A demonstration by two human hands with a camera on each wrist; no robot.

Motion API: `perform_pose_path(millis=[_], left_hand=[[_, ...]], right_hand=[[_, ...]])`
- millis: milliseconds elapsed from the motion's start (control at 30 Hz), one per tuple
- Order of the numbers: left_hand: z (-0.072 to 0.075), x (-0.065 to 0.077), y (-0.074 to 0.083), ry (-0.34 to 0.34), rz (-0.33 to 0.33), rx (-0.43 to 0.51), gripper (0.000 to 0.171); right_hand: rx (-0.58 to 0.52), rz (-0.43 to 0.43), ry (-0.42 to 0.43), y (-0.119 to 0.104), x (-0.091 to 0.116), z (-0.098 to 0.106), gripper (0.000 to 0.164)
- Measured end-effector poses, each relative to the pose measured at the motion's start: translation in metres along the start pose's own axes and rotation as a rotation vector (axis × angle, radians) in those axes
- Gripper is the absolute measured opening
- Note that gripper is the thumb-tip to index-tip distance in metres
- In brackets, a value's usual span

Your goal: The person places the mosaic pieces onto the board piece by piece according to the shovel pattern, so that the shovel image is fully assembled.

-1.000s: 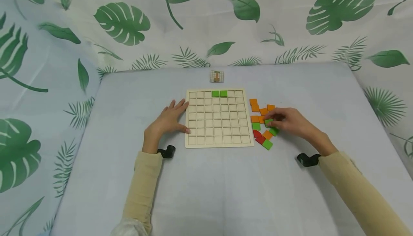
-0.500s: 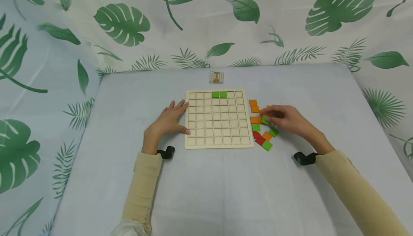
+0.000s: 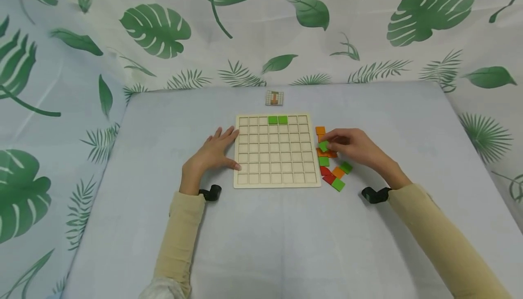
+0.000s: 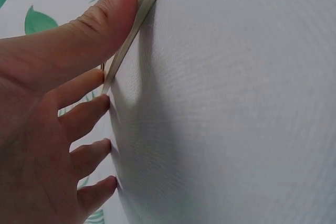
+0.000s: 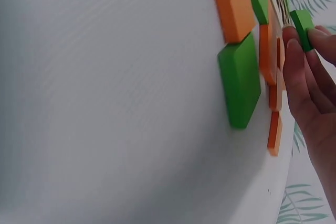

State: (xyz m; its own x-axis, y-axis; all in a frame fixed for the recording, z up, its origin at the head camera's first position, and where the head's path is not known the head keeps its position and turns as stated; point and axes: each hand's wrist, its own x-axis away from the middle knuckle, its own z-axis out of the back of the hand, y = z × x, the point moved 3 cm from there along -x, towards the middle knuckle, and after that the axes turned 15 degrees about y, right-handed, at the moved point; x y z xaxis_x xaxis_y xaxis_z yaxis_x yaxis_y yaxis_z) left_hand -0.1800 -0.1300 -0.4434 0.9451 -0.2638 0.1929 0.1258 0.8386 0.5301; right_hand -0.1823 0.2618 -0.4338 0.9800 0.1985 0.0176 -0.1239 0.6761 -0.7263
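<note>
Green tile (image 3: 323,146), squarish, no long axis, pinched by my right hand (image 3: 356,147), held above orange tiles (image 3: 320,130). Board (image 3: 263,148) lies just left of it; my left hand (image 3: 210,154), farther, touches board's opposite edge, fingers spread.

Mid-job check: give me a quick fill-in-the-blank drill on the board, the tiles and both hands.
1. The right hand pinches a tile coloured ____.
2. The left hand touches the board along its ____ edge.
3. Green tiles set in the board number ____.
4. The loose tiles lying beside the board are green, orange and ____.

Missing words: green; left; two; red.
</note>
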Motion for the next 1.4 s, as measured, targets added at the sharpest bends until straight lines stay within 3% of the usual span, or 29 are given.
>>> perform_pose_path(millis=[700,967,1400], left_hand=[[0.003,0.000,0.002,0.002,-0.005,-0.018,0.113],[0.002,-0.001,0.001,0.004,-0.002,0.004,0.113],[0.002,0.000,0.002,-0.005,0.001,0.013,0.114]], right_hand=[[-0.047,-0.080,-0.032,-0.015,-0.027,-0.023,0.032],[-0.115,-0.096,-0.055,-0.020,-0.036,-0.030,0.032],[-0.062,-0.096,-0.022,-0.031,-0.056,-0.046,0.030]])
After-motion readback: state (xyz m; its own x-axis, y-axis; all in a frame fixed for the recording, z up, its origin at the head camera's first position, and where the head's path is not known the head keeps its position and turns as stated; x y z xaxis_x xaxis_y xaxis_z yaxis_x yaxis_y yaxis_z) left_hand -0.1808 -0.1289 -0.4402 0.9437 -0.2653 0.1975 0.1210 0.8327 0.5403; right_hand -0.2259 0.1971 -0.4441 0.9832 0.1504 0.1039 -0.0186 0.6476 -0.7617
